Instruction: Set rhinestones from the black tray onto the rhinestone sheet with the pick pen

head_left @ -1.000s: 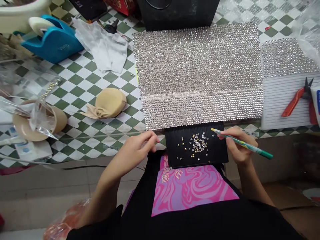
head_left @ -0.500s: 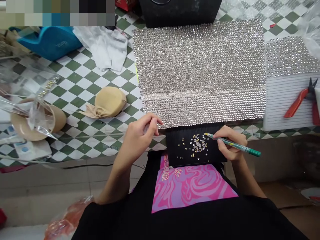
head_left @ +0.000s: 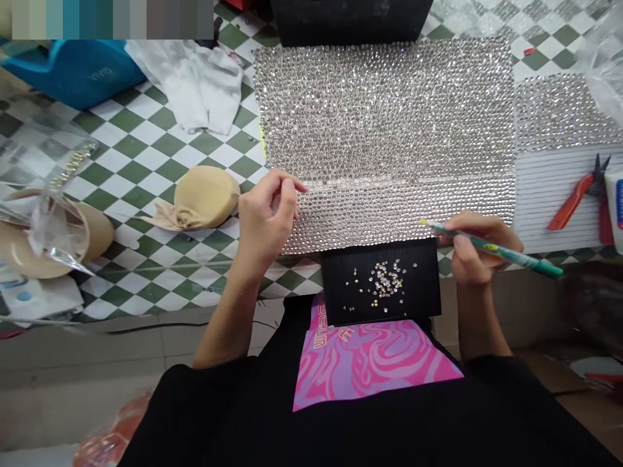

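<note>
Just now the green pen (head_left: 525, 259), grasped by the right hand (head_left: 479, 250), has been moved from the black tray (head_left: 335, 285) below mid-frame to the glittering sheet (head_left: 389, 117) at upper centre, where work seems shifted. The left hand (head_left: 267, 217), curled, has been raised along the sheet's left edge; whether anything is held cannot be told.

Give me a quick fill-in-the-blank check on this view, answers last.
1. The right hand holds a pen-like tool coloured mostly ____.
2. Loose stones lie on a tray coloured ____.
3. In the picture, the stone-covered sheet lies to the ____ of the beige bundle.

Missing words: green; black; right.
</note>
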`<move>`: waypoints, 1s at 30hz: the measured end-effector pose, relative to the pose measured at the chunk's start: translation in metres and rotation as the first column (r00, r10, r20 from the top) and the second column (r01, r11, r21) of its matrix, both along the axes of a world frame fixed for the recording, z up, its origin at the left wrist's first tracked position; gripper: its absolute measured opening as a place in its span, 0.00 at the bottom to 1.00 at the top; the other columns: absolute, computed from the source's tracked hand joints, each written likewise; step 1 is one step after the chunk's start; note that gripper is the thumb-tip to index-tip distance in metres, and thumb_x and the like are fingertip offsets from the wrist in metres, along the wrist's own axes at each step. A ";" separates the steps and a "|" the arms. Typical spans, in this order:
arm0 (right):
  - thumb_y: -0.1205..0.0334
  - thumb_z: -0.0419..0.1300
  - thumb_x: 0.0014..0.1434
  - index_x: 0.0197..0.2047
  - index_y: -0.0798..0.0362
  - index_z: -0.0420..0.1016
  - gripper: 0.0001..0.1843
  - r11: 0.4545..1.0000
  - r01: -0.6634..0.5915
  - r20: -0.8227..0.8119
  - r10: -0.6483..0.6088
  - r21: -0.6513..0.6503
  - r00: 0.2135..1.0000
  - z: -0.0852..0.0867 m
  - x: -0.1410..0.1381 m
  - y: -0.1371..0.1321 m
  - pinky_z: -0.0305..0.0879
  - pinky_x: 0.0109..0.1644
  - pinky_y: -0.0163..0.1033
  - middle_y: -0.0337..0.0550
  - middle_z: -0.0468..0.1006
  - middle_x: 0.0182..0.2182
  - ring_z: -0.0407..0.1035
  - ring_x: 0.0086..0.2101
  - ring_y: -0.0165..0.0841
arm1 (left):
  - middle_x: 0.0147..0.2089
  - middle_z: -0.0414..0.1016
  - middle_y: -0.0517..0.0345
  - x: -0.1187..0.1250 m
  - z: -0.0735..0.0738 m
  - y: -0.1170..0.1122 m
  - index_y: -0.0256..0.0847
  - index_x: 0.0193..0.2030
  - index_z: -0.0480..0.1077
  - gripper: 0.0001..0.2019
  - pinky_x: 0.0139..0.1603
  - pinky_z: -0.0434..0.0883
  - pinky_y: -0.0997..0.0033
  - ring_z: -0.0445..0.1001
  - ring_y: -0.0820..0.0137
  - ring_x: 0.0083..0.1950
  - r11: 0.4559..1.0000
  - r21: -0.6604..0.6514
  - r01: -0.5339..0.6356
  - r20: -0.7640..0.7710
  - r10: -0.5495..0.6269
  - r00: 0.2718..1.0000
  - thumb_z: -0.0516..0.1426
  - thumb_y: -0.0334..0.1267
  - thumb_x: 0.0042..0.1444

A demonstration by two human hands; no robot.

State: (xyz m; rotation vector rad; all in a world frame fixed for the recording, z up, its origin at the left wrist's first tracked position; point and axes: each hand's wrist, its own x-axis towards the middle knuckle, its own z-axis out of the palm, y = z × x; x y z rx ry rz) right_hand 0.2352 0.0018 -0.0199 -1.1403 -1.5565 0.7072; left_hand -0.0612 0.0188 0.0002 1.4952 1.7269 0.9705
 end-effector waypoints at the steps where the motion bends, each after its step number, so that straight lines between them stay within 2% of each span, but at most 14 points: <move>1: 0.63 0.61 0.58 0.37 0.50 0.77 0.04 0.999 0.025 -0.011 -0.025 0.022 1.000 0.001 -0.003 0.008 0.64 0.25 0.36 0.38 0.76 0.29 0.70 0.26 0.28 | 0.20 0.64 0.66 0.000 -0.003 0.001 0.43 0.34 0.71 0.12 0.25 0.60 0.75 0.61 0.79 0.21 1.000 0.007 -0.006 -0.011 0.006 1.000 0.49 0.35 0.66; 4: 0.64 0.60 0.60 0.39 0.52 0.76 0.05 0.997 0.055 -0.032 -0.054 0.057 0.998 0.001 -0.011 0.030 0.64 0.24 0.34 0.38 0.76 0.30 0.72 0.27 0.28 | 0.20 0.63 0.67 0.000 -0.009 0.002 0.43 0.34 0.71 0.12 0.24 0.58 0.75 0.60 0.79 0.20 1.000 0.020 -0.005 -0.050 0.006 0.999 0.49 0.35 0.66; 8: 0.61 0.59 0.62 0.42 0.52 0.75 0.07 0.999 0.047 0.049 -0.046 -0.022 0.998 0.000 -0.017 0.047 0.68 0.27 0.34 0.40 0.76 0.33 0.73 0.30 0.27 | 0.21 0.64 0.67 -0.001 -0.013 0.001 0.42 0.35 0.72 0.12 0.27 0.58 0.75 0.60 0.80 0.21 0.999 0.031 0.017 -0.080 -0.015 0.997 0.49 0.35 0.65; 12: 0.60 0.60 0.62 0.39 0.52 0.76 0.07 0.996 0.051 0.054 -0.047 -0.076 0.997 -0.005 -0.016 0.049 0.68 0.27 0.34 0.40 0.76 0.33 0.73 0.28 0.27 | 0.23 0.66 0.66 0.000 -0.014 0.001 0.41 0.34 0.71 0.11 0.29 0.58 0.75 0.61 0.81 0.23 0.998 0.046 0.032 -0.106 -0.027 0.994 0.50 0.34 0.64; 21: 0.61 0.60 0.61 0.39 0.53 0.77 0.06 0.993 0.080 0.102 -0.072 -0.085 0.992 -0.013 -0.013 0.051 0.72 0.29 0.35 0.41 0.77 0.32 0.73 0.28 0.27 | 0.24 0.67 0.66 0.002 -0.014 0.000 0.42 0.35 0.72 0.11 0.32 0.60 0.76 0.65 0.79 0.26 0.998 0.014 0.055 -0.166 -0.052 0.985 0.50 0.34 0.64; 26: 0.64 0.58 0.62 0.39 0.52 0.77 0.06 0.997 0.064 0.138 -0.059 -0.032 0.989 -0.001 -0.012 0.033 0.71 0.28 0.35 0.39 0.78 0.32 0.73 0.27 0.27 | 0.25 0.68 0.65 0.000 -0.018 0.001 0.42 0.34 0.72 0.11 0.31 0.61 0.76 0.65 0.79 0.25 0.995 0.092 0.045 -0.218 -0.024 0.976 0.50 0.34 0.64; 30: 0.70 0.60 0.56 0.38 0.52 0.78 0.08 0.995 -0.070 0.235 0.084 -0.068 0.968 0.010 -0.002 -0.006 0.67 0.25 0.32 0.37 0.78 0.29 0.72 0.25 0.26 | 0.25 0.70 0.64 0.000 -0.021 0.001 0.43 0.33 0.71 0.11 0.29 0.62 0.73 0.66 0.78 0.25 0.991 0.130 0.021 -0.238 0.010 0.971 0.50 0.34 0.64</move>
